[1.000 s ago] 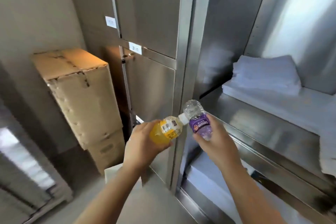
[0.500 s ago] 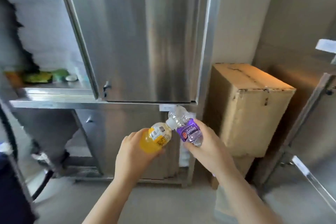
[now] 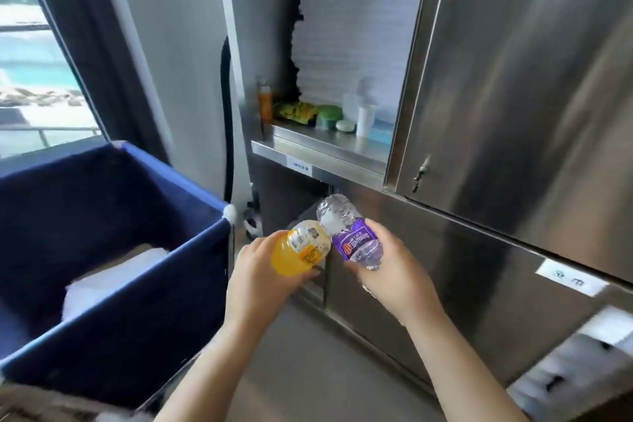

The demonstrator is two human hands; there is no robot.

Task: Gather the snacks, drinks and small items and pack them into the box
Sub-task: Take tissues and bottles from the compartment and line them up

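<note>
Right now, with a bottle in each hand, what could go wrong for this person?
1. Both hands are full: the left hand grips the orange drink, the right hand the purple-label water bottle, so neither can take the green packet on the shelf.
2. The two bottles appear to touch; a knock might loosen a grip.
3. The open steel door hangs close on the right and could be bumped.

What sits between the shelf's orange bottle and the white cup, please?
Head view: a yellow-green snack packet, a green tub, a small white round object.
</note>
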